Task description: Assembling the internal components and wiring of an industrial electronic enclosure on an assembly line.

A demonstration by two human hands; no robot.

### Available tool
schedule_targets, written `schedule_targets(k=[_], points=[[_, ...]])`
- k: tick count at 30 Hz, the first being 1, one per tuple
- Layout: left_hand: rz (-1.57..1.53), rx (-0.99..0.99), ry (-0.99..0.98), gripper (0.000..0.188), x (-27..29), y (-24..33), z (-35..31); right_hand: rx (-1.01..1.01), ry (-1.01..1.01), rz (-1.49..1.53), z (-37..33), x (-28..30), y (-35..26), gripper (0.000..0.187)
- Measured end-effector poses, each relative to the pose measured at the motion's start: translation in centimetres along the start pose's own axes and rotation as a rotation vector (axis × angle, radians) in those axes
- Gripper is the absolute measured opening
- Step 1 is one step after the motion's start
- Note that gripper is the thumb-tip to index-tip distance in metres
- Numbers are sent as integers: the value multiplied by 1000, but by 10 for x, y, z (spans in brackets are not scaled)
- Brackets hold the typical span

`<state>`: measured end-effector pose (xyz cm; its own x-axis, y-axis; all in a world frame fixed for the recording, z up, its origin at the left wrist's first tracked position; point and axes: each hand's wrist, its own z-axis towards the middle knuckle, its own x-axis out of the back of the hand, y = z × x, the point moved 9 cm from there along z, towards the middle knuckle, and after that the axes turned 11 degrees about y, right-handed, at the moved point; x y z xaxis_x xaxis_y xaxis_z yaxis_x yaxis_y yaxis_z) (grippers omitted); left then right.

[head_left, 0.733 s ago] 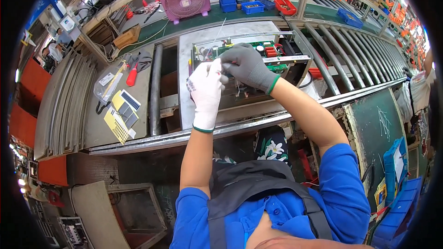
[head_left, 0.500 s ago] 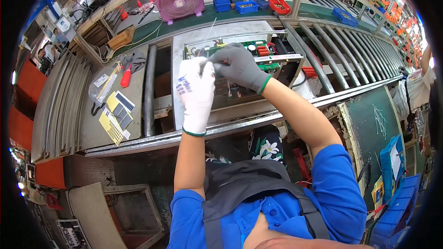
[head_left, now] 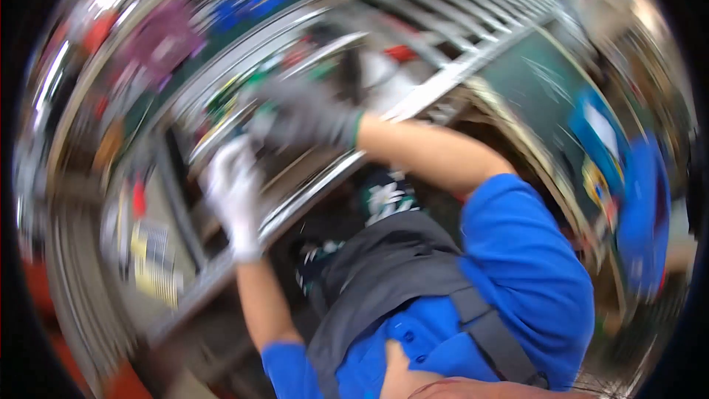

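— We're in a smear of motion, and there's the left hand (head_left: 233,181), white knitted glove, fingers bent, at the near-left end of the open metal chassis (head_left: 329,52)!

— And we've got the right hand (head_left: 299,114) just beside it, matt grey glove, green-edged cuff. Are we seeing a pinch?

— We can't tell! Both sets of fingertips are blurred, so spread, pressed together or gripping something, we can't call it for either hand.

— Where do we find the chassis?

— Behind the gloves, on the conveyor: straight, thin rails, with a green circuit board (head_left: 221,100) inside. Right of it we have round, shiny steel rollers (head_left: 450,21); well left, a slim red object (head_left: 139,196) and flat yellow sheets (head_left: 156,279).
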<state>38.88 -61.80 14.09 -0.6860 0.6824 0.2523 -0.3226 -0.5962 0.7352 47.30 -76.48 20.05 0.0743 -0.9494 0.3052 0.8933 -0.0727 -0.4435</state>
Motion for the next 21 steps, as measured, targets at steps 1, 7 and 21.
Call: schedule_targets(k=[1, 7, 21], points=[[-156, 88, 25, 35, 1, -3, -13, 81, -114, 86, -27, 12, -8, 23], [271, 766, -237, 28, 57, -110, -199, -600, -65, -767, -224, 269, 48, 34], [163, 174, -400, 20, -66, -46, -164, -1302, 100, -1442, -433, 598, 58, 50]])
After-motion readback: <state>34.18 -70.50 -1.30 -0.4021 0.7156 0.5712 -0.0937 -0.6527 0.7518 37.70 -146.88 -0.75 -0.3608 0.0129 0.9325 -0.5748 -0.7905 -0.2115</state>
